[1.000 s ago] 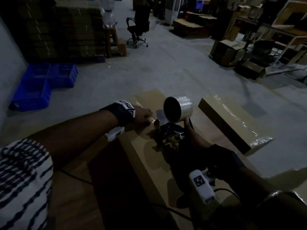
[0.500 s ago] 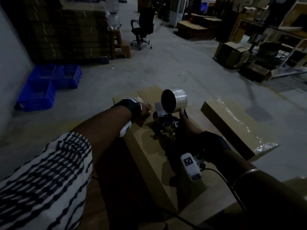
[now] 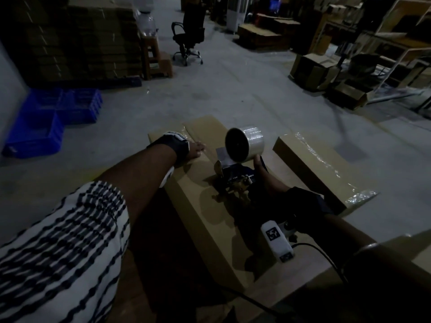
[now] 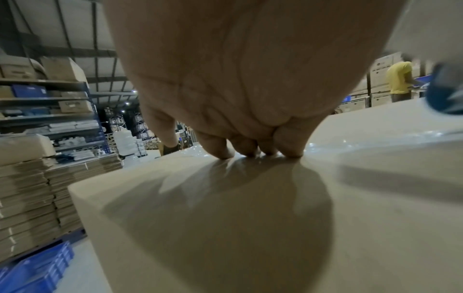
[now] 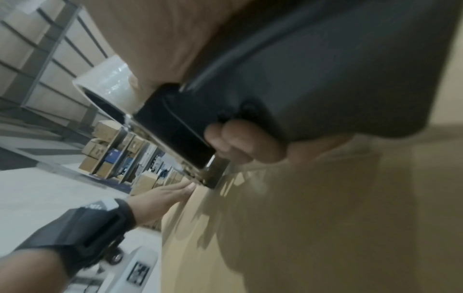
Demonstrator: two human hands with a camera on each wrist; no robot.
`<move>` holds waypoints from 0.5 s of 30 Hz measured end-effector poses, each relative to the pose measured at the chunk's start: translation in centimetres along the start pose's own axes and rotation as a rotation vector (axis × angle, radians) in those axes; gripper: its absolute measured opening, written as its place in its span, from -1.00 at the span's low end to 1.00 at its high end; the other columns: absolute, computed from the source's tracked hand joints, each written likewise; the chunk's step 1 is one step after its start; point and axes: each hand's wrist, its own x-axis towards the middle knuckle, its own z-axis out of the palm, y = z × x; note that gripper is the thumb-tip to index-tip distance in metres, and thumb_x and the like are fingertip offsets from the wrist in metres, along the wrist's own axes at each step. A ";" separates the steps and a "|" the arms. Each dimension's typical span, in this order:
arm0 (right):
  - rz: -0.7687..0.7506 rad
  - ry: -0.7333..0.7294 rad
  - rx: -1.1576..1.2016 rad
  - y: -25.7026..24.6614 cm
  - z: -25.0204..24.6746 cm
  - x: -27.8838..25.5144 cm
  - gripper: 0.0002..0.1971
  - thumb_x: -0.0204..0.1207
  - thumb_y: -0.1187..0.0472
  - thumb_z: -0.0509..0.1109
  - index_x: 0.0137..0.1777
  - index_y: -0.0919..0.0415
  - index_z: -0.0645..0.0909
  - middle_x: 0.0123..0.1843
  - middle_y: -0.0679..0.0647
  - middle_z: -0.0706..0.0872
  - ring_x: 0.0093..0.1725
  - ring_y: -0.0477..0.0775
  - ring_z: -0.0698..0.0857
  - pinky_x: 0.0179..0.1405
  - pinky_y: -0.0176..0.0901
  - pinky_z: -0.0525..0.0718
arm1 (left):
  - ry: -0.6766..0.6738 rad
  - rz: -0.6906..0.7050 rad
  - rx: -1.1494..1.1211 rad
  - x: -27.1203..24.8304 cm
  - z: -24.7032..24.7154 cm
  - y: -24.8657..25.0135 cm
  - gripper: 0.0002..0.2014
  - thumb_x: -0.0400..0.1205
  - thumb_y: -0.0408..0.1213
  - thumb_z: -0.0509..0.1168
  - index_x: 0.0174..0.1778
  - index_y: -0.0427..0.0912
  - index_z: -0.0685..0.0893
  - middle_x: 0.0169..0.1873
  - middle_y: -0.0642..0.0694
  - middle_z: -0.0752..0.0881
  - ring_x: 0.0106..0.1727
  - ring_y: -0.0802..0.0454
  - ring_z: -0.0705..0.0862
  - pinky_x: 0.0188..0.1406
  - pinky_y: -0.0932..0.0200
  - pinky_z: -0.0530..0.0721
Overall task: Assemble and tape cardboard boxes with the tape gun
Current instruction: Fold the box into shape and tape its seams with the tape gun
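Note:
A long brown cardboard box (image 3: 198,201) lies in front of me, its far end running away. My left hand (image 3: 194,149) lies flat near that far end, and in the left wrist view its fingertips (image 4: 250,153) press down on the box top (image 4: 225,218) beside shiny clear tape. My right hand (image 3: 268,180) grips the dark handle of the tape gun (image 3: 235,178), which sits on the box top with its clear tape roll (image 3: 245,144) raised. In the right wrist view the right hand's fingers (image 5: 240,142) curl round the tape gun's handle (image 5: 300,89).
A second long box (image 3: 321,173) with tape along its top lies on the floor to the right. Blue crates (image 3: 46,122) sit left, stacked flat cardboard (image 3: 70,38) behind them. An office chair (image 3: 189,36) and open boxes (image 3: 319,71) stand farther off. A person in yellow (image 4: 400,81) stands far away.
Both hands and the tape gun have moved along the box top toward its far end. The left hand stays flat on the box ahead of the gun.

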 end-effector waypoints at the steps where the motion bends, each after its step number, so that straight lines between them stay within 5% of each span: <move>1: -0.001 -0.013 0.020 0.3 -0.2 -0.3 -0.52 0.79 -0.23 -0.13 0.28 -0.09 0.58 0.00 0.04 0.83 0.06 0.01 0.79 0.20 0.00 0.69 | -0.010 0.000 -0.011 0.0 0.1 0.1 -0.47 0.84 -0.26 -0.09 0.70 -0.25 -0.13 0.70 -0.18 -0.07 0.70 -0.10 0.00 0.35 0.28 0.10; 5: -0.007 0.009 0.048 0.5 -0.2 -1.3 -0.52 0.79 -0.26 -0.09 0.30 -0.06 0.58 -0.03 -0.01 0.86 0.06 -0.03 0.80 0.26 0.05 0.64 | -0.013 0.025 0.004 0.1 0.2 -0.2 -0.47 0.84 -0.24 -0.08 0.69 -0.26 -0.11 0.70 -0.19 -0.07 0.71 -0.10 0.00 0.41 0.30 0.07; 8: 0.006 -0.027 0.054 0.7 0.0 -2.6 -0.51 0.72 -0.36 0.03 0.38 -0.05 0.50 0.24 0.11 0.73 0.26 0.01 0.70 0.41 0.05 0.55 | -0.023 0.019 0.047 0.5 0.5 -0.9 -0.46 0.84 -0.18 -0.08 0.71 -0.17 -0.12 0.71 -0.15 -0.07 0.71 -0.11 0.00 0.54 0.18 0.04; 11: 0.037 0.002 0.077 1.0 -0.8 -4.7 -0.72 0.77 -0.20 -0.09 0.16 -0.17 0.41 0.02 -0.11 0.64 -0.06 -0.26 0.68 0.08 -0.22 0.66 | -0.002 0.038 0.088 0.4 0.6 -0.7 -0.47 0.84 -0.20 -0.09 0.71 -0.18 -0.09 0.71 -0.11 -0.06 0.71 -0.08 -0.01 0.49 0.23 0.05; 13: 0.029 -0.033 0.086 1.1 -1.4 -6.1 -0.47 0.58 -0.42 0.08 0.44 -0.20 0.32 0.04 -0.10 0.70 -0.13 -0.27 0.75 -0.15 -0.29 0.72 | 0.008 0.024 0.097 0.3 0.4 -0.6 -0.48 0.84 -0.21 -0.08 0.71 -0.18 -0.06 0.71 -0.10 -0.04 0.71 -0.08 0.01 0.50 0.23 0.05; 15: 0.030 -0.036 0.100 1.2 -1.2 -6.5 -0.23 0.38 -0.57 0.25 0.48 -0.16 0.32 0.14 -0.10 0.69 -0.11 -0.25 0.75 -0.15 -0.27 0.71 | 0.034 0.008 0.114 0.1 0.4 -0.3 -0.47 0.83 -0.19 -0.05 0.71 -0.19 -0.04 0.71 -0.15 -0.03 0.70 -0.11 0.05 0.54 0.18 0.07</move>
